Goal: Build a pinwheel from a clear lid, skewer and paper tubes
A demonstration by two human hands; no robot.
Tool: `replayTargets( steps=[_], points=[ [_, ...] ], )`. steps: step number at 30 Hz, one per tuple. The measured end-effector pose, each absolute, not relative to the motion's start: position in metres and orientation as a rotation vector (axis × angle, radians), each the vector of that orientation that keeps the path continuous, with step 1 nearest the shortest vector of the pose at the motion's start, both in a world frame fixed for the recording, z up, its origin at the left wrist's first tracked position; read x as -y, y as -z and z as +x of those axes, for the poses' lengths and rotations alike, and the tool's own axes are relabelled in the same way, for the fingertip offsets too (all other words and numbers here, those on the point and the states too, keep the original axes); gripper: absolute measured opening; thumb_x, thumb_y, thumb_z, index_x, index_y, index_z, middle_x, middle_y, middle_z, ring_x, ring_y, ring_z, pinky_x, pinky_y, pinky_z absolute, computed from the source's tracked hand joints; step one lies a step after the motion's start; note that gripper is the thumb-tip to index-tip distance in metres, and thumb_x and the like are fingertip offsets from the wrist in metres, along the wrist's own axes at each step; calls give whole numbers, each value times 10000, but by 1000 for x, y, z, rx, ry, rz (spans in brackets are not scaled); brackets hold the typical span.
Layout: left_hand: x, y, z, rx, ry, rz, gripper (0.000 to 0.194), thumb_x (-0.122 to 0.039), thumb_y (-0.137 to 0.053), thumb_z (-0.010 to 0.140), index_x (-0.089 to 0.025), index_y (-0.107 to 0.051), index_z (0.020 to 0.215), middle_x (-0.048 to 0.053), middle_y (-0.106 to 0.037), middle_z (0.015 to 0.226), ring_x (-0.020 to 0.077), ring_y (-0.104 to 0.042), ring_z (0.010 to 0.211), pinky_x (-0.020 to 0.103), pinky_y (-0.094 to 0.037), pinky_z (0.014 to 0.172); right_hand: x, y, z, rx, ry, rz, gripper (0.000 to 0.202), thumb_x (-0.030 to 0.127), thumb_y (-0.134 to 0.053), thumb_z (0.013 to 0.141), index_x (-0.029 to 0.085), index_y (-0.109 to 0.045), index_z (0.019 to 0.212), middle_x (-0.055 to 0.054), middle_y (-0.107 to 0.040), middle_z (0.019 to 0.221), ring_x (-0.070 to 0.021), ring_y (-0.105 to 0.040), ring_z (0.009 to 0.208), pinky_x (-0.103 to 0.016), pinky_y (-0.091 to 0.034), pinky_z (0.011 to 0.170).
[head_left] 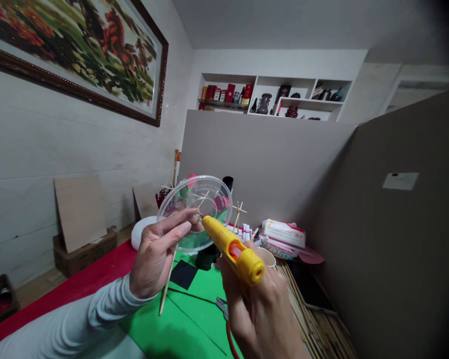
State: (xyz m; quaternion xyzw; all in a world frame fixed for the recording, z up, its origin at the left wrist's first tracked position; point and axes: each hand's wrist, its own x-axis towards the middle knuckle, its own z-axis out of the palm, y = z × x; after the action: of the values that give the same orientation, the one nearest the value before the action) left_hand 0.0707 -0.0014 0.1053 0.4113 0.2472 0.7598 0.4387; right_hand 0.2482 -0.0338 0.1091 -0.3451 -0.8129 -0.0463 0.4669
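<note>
My left hand (160,247) pinches the rim of a round clear plastic lid (224,192) with raised lettering, tilted up above the table. My right hand (256,299) is wrapped around a yellow hot glue gun (224,238). Its nozzle points at the middle of the lid, close to my left fingertips; whether it touches cannot be made out. A thin wooden stick (166,291) slants down below my left hand, its upper end hidden there. Under my hands lies a green mat (187,329) with a black square (184,274). Red-handled scissors (222,305) are partly covered by my right hand.
Beyond the right hand are a paper cup (265,256), several markers (246,232) and a tissue pack (283,233). Many wooden strips (303,309) lie at right beside a dark tablet-like slab (312,286). A grey partition (269,159) stands behind.
</note>
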Motion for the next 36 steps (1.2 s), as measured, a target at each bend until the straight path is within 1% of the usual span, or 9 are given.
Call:
replayTargets(
  steps=[2, 5, 8, 11, 16, 20, 28, 33, 36],
  points=[
    [1, -105, 70, -611, -1889, 1032, 210, -217, -826, 745, -183, -845, 951, 54, -827, 948, 140, -761, 854, 147, -567, 872, 33, -110, 248, 2009, 93, -828, 130, 206, -436, 997, 221, -506, 890, 21, -616, 692, -148, -642, 578, -273, -419, 472],
    [0, -105, 70, -614, -1894, 1042, 204, -218, -822, 748, -182, -846, 948, 56, -825, 955, 145, -759, 857, 156, -568, 874, 33, -110, 247, 1993, 92, -812, 128, 206, -434, 998, 222, -506, 894, 14, -624, 693, -155, -665, 602, -273, -412, 463],
    [1, -106, 71, -625, -1893, 1030, 212, -208, -822, 742, -176, -846, 951, 59, -825, 944, 140, -757, 858, 143, -561, 868, 34, -108, 246, 1951, 87, -826, 135, 213, -437, 994, 226, -514, 885, -4, -651, 726, -152, -637, 558, -283, -413, 463],
    [2, -107, 71, -613, -1893, 1015, 217, -203, -833, 724, -180, -847, 940, 59, -827, 931, 136, -757, 852, 135, -561, 864, 34, -107, 245, 1944, 68, -825, 136, 219, -440, 992, 230, -516, 880, 3, -638, 703, -151, -610, 525, -290, -411, 464],
    [1, -107, 72, -603, -1889, 1021, 214, -222, -838, 727, -188, -847, 938, 52, -827, 939, 137, -760, 841, 142, -571, 864, 34, -107, 245, 1947, 60, -828, 137, 222, -434, 998, 233, -507, 882, 5, -639, 703, -149, -609, 523, -286, -403, 466],
    [1, -106, 71, -602, -1882, 1020, 220, -228, -839, 728, -189, -847, 945, 47, -826, 940, 140, -759, 846, 146, -575, 869, 33, -108, 246, 1983, 49, -821, 134, 216, -423, 995, 230, -502, 888, 19, -613, 667, -149, -614, 519, -285, -403, 461],
    [2, -106, 71, -606, -1892, 1023, 213, -230, -833, 732, -190, -846, 941, 41, -823, 936, 133, -748, 853, 147, -563, 876, 33, -110, 248, 2017, 81, -832, 145, 222, -430, 1000, 222, -525, 890, 13, -632, 679, -160, -635, 527, -295, -420, 456],
    [1, -106, 71, -618, -1878, 1022, 227, -246, -832, 733, -198, -844, 954, 43, -826, 950, 142, -739, 895, 164, -544, 899, 33, -110, 248, 2025, 99, -825, 137, 219, -424, 1001, 222, -520, 903, 8, -642, 699, -169, -638, 536, -304, -424, 457],
    [-1, -104, 71, -637, -1877, 1038, 228, -259, -819, 752, -201, -841, 971, 43, -823, 1029, 148, -722, 949, 176, -519, 938, 33, -110, 248, 2024, 73, -822, 127, 217, -429, 997, 224, -519, 908, 10, -636, 693, -171, -647, 542, -299, -430, 453]
  ],
)
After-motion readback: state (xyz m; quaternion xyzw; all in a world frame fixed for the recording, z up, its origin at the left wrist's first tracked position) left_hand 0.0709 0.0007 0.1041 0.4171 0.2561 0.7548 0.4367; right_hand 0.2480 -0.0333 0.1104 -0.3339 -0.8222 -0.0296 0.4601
